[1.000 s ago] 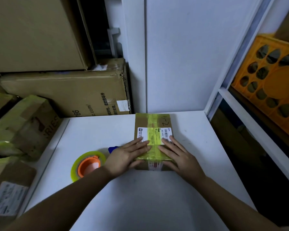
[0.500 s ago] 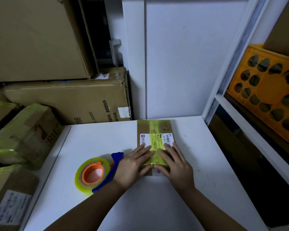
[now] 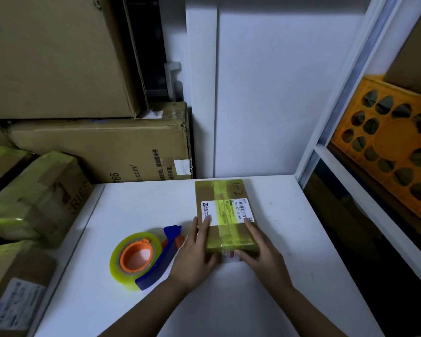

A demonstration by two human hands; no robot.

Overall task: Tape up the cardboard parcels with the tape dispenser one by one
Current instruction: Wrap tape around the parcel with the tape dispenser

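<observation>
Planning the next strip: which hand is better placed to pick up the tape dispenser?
Probably the left hand: the blue tape dispenser lies right beside it, while the right hand is across the brown cardboard parcel.

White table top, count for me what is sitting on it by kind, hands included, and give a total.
Brown cardboard parcel with yellow-green tape: 1
Blue tape dispenser with orange-cored tape roll: 1
Bare hands on the parcel: 2, left hand and right hand
Total: 4

- The light is dim and bluish, brightest on the white surface (image 3: 265, 300).
- Corners are dark; straight lines bend at the edges.
- The hands are slightly soft.
</observation>
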